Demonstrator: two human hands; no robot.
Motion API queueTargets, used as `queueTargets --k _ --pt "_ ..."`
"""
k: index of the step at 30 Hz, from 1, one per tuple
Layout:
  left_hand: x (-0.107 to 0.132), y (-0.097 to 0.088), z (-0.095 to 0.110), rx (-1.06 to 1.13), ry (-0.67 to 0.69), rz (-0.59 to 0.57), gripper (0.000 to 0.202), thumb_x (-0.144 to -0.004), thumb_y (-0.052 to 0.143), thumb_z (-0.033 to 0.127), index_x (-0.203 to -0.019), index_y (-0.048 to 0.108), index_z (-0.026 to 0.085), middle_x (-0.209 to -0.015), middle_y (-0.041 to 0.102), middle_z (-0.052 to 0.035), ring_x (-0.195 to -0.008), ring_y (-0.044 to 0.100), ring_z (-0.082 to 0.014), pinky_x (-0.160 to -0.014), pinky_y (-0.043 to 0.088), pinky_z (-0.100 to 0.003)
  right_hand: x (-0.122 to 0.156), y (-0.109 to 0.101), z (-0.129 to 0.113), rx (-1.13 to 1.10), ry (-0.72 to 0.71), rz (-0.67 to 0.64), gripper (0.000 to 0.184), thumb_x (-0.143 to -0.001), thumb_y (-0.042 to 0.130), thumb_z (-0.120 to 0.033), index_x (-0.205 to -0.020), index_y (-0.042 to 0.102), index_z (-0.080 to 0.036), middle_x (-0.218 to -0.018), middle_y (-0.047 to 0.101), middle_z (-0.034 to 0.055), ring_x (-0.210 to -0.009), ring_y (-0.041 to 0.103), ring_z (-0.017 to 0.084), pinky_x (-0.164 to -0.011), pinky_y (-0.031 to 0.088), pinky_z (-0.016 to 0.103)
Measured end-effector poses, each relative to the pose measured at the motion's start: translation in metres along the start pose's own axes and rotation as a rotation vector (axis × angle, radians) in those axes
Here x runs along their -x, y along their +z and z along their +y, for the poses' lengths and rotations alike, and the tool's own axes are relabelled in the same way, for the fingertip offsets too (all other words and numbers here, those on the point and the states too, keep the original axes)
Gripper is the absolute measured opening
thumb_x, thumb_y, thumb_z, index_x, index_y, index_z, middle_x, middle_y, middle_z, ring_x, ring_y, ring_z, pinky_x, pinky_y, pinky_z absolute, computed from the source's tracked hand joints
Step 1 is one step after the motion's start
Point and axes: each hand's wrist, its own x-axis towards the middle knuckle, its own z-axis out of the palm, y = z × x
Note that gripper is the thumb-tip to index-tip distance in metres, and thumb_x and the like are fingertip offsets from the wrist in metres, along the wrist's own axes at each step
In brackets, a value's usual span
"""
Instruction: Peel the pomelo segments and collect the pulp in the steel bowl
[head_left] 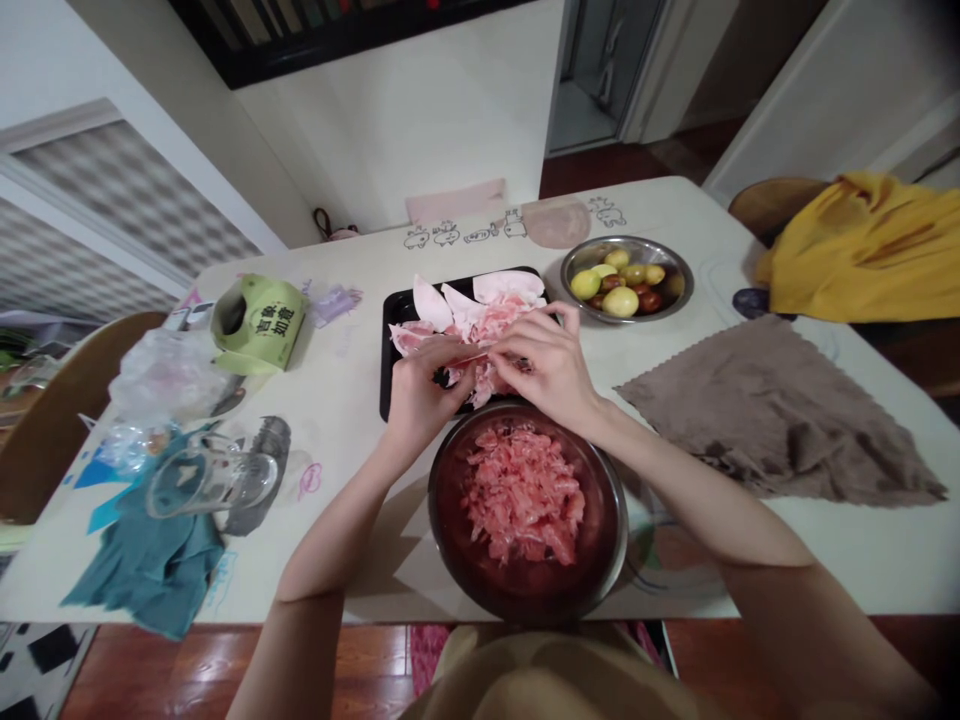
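Observation:
Both my hands meet over a black tray [391,330] heaped with pink pomelo peel and membrane [480,305]. My left hand [420,385] and my right hand [544,365] are closed, pinching one pink pomelo segment [480,362] between them. Just in front of them stands a steel bowl [450,540] holding a mound of peeled pink pulp [525,500].
A smaller steel bowl [675,270] of green and red fruits stands behind on the right. A brown cloth [772,420] lies right, a yellow garment [862,250] on a chair. Left: a green box [262,320], plastic bags [165,375], a glass jug [206,480] on a teal cloth [150,570].

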Motion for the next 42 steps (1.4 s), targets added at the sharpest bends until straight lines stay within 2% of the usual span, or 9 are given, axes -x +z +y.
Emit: queueTargets --k 2,5,9,13,19,25,31,37,42 --pt "0.0 -0.001 -0.001 -0.093 0.063 -0.002 0.017 -0.087 0.073 0.015 -0.101 0.078 0.022 -0.095 0.081 -0.0051 -0.103 0.075 -0.025 -0.091 0.062 -0.042 0.0 0.0 0.002 0.016 -0.032 -0.038 0.023 -0.101 0.055 -0.029 -0.085 0.071 -0.025 -0.09 0.076 -0.0028 -0.095 0.064 0.018 -0.106 0.03 0.042" --pt "-0.001 -0.004 0.0 -0.182 0.087 -0.045 0.012 -0.091 0.071 0.017 -0.1 0.079 0.02 -0.095 0.081 -0.0064 -0.103 0.075 -0.0238 -0.087 0.063 -0.038 -0.001 0.0 0.003 0.017 -0.068 -0.073 0.023 -0.102 0.054 -0.028 -0.087 0.071 -0.023 -0.09 0.076 -0.0008 -0.095 0.063 0.019 -0.105 0.029 0.042" --pt "-0.002 -0.006 -0.002 -0.247 0.119 -0.089 0.009 -0.093 0.07 0.02 -0.097 0.078 0.018 -0.096 0.08 -0.0073 -0.099 0.075 -0.0212 -0.085 0.062 -0.034 -0.003 0.0 0.004 -0.023 -0.062 -0.102 0.023 -0.101 0.054 -0.027 -0.086 0.07 -0.023 -0.091 0.075 -0.0005 -0.095 0.063 0.019 -0.105 0.028 0.042" --pt "-0.003 -0.007 -0.009 -0.334 0.235 -0.131 0.011 -0.096 0.066 0.024 -0.096 0.075 0.017 -0.091 0.079 -0.0062 -0.097 0.073 -0.0199 -0.081 0.06 -0.031 -0.003 0.002 0.005 -0.074 -0.048 -0.115 0.02 -0.101 0.056 -0.025 -0.085 0.068 -0.022 -0.09 0.075 -0.0013 -0.093 0.063 0.019 -0.104 0.028 0.041" --pt "-0.006 -0.009 -0.015 -0.451 0.401 -0.15 0.012 -0.099 0.062 0.025 -0.099 0.072 0.017 -0.086 0.077 -0.0034 -0.092 0.071 -0.0171 -0.072 0.055 -0.026 -0.002 0.006 0.007 -0.119 -0.034 -0.137 0.022 -0.101 0.056 -0.024 -0.082 0.067 -0.021 -0.087 0.073 -0.0025 -0.09 0.064 0.018 -0.102 0.027 0.041" --pt "-0.005 -0.004 -0.02 -0.568 0.505 -0.135 0.014 -0.101 0.059 0.025 -0.096 0.07 0.017 -0.077 0.075 -0.0035 -0.085 0.071 -0.0181 -0.066 0.051 -0.027 -0.001 0.008 0.009 -0.12 -0.017 -0.164 0.022 -0.1 0.055 -0.023 -0.082 0.067 -0.021 -0.088 0.074 -0.0007 -0.091 0.064 0.019 -0.104 0.027 0.041" --pt "-0.001 0.001 -0.022 -0.597 0.499 -0.166 0.014 -0.102 0.057 0.022 -0.103 0.07 0.017 -0.088 0.078 -0.0059 -0.096 0.073 -0.0203 -0.073 0.054 -0.03 -0.002 0.005 0.007 -0.106 0.025 -0.178 0.021 -0.099 0.056 -0.023 -0.081 0.068 -0.021 -0.089 0.075 0.0004 -0.092 0.064 0.02 -0.103 0.027 0.042" --pt "0.001 0.004 -0.025 -0.536 0.445 -0.105 0.012 -0.099 0.06 0.022 -0.101 0.072 0.019 -0.091 0.08 -0.005 -0.102 0.076 -0.0207 -0.08 0.058 -0.031 -0.002 0.004 0.008 -0.097 0.058 -0.156 0.02 -0.097 0.057 -0.023 -0.081 0.068 -0.02 -0.09 0.075 0.0011 -0.09 0.065 0.02 -0.103 0.027 0.043" --pt "-0.003 0.0 -0.025 -0.465 0.276 -0.012 0.013 -0.099 0.061 0.022 -0.1 0.074 0.02 -0.102 0.08 -0.0064 -0.099 0.076 -0.0183 -0.081 0.06 -0.03 -0.003 0.003 0.012 -0.098 0.094 -0.128 0.021 -0.095 0.056 -0.021 -0.077 0.067 -0.021 -0.084 0.073 0.0005 -0.088 0.065 0.021 -0.103 0.028 0.043"
